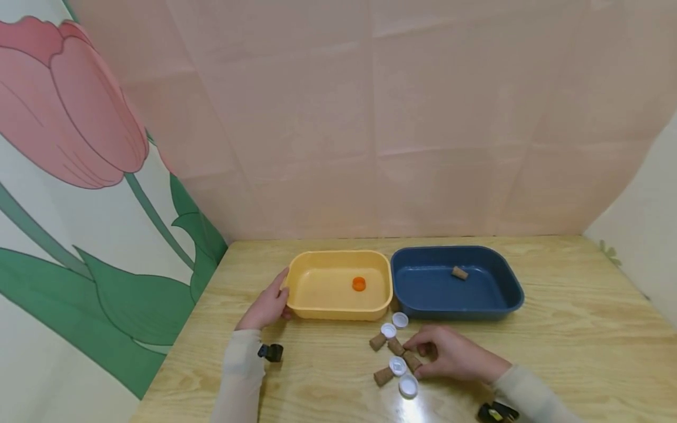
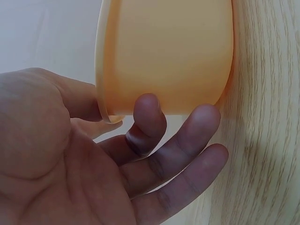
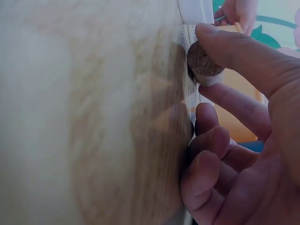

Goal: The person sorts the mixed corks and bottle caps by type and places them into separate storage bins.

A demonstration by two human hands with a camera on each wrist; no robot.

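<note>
Lower centre shows brown corks (image 1: 383,376) and white caps (image 1: 408,386); mid-frame, a yellow tray (image 1: 317,292), orange item (image 1: 359,284) and navy tray (image 1: 431,289); upper left, a pink tulip (image 1: 74,111).

cork (image 3: 202,58) in right hand (image 1: 449,355): rough, matt | tub (image 1: 317,288) at left hand (image 1: 270,305): smooth plastic | tabletop (image 1: 317,370) beneath both: glossy, wood-grained

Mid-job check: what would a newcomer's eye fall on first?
Probably the big pink tulip pictured on the left wall. Next, the yellow tray with an orange cap inside, beside the blue tray. In front, the right hand pinches a cork near white caps.
</note>
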